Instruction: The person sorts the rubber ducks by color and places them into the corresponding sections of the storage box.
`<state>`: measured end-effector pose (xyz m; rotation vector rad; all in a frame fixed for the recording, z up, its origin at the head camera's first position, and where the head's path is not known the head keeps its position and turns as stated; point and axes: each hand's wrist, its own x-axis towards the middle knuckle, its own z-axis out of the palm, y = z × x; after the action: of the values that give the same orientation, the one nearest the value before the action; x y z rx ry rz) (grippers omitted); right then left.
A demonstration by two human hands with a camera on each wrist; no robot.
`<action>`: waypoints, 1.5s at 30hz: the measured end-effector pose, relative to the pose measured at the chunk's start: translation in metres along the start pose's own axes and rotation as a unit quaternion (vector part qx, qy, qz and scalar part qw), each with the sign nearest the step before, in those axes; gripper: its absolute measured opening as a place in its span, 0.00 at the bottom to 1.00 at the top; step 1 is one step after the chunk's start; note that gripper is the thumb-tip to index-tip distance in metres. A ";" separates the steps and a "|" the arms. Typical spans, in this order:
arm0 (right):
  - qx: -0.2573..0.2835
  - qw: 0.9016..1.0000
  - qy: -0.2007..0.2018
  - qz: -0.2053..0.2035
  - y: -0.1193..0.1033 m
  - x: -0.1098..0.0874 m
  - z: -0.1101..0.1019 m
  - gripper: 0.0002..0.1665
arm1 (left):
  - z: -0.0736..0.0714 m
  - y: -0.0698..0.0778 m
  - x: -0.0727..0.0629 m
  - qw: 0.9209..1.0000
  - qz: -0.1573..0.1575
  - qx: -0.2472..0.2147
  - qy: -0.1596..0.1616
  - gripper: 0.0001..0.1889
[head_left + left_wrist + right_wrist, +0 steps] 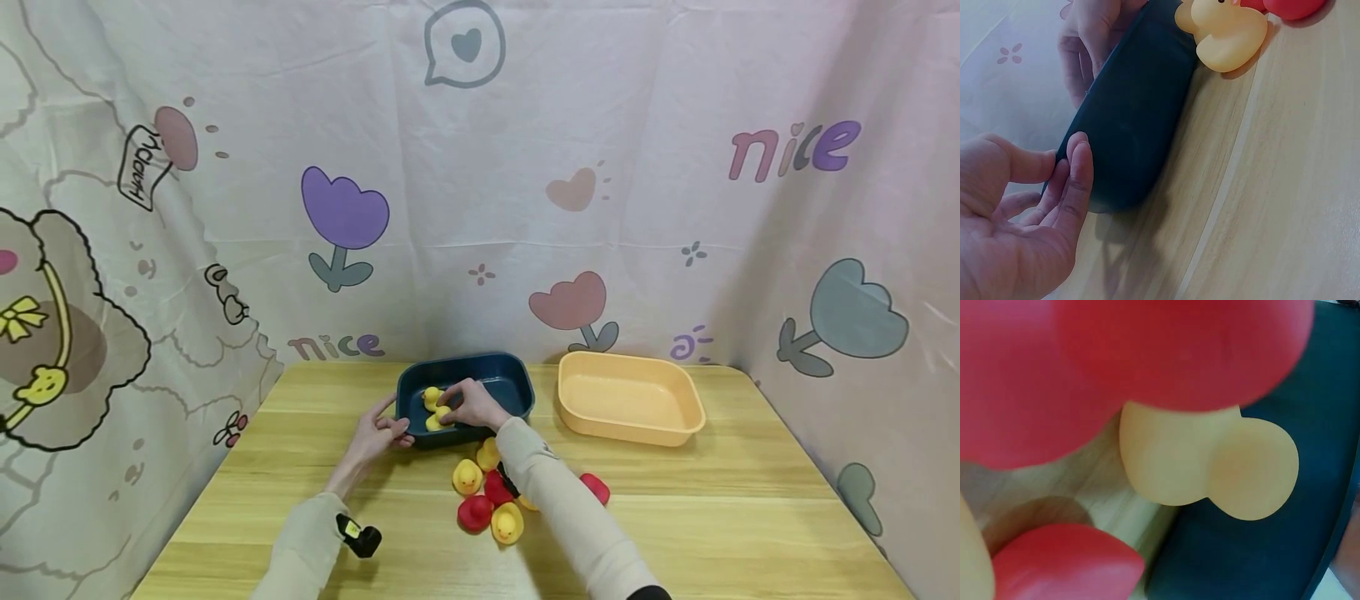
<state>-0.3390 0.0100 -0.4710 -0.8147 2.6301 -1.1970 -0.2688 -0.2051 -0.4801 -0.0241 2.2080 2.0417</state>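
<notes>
A dark blue bin (507,388) stands near the back of the table. My left hand (375,435) pinches its left front corner, thumb on the rim and fingers against the outer wall, as the left wrist view shows (1035,212). Over the bin reaches my right hand (474,405), its fingertips gripping a yellow rubber duck (435,421) low inside. Just behind that one sits another yellow rubber duck (431,397). The right wrist view shows no fingers on the held duck, only the bin's outer wall (1229,562) and ducks outside it.
Several yellow rubber ducks (467,477) and red rubber ducks (475,513) lie in front of the bin, partly hidden under the right forearm. Another red one (595,488) is right of that forearm. A pale orange bin (630,400) stands at right. Printed cloth (465,208) hangs behind.
</notes>
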 end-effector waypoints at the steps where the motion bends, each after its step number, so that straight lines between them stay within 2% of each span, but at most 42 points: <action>1: 0.000 1.000 -0.002 0.001 0.000 0.000 0.000 0.14 | 0.000 0.000 0.000 1.000 -0.001 0.001 0.000 0.37; 12: -0.026 0.999 -0.020 0.018 -0.002 -0.002 0.001 0.13 | 0.002 -0.003 0.002 1.000 0.001 -0.002 0.002 0.37; 24: -0.019 0.998 -0.045 0.044 -0.002 -0.002 0.002 0.14 | 0.002 -0.003 0.001 1.000 0.009 0.004 0.002 0.36; 30: -0.045 0.996 -0.059 0.049 -0.008 -0.006 -0.004 0.15 | 0.002 -0.004 0.001 1.000 0.007 -0.006 0.006 0.36; 33: -0.049 0.997 -0.051 0.042 -0.014 -0.014 -0.013 0.15 | 0.002 -0.004 0.001 1.000 0.005 -0.010 0.012 0.36; 37: -0.040 0.998 -0.038 -0.003 -0.019 -0.033 -0.030 0.16 | 0.002 -0.004 0.000 1.000 0.006 -0.014 0.015 0.37; 41: -0.023 0.998 -0.038 -0.053 -0.019 -0.063 -0.051 0.16 | 0.002 -0.004 0.000 1.000 0.009 -0.020 0.013 0.37; 45: -0.006 0.996 -0.030 -0.089 -0.007 -0.097 -0.068 0.16 | 0.001 -0.003 -0.001 1.000 0.010 -0.022 0.012 0.37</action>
<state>-0.2770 0.1019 -0.4294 -1.0907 2.5628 -1.1790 -0.2671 -0.2040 -0.4832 -0.0329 2.1852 2.1118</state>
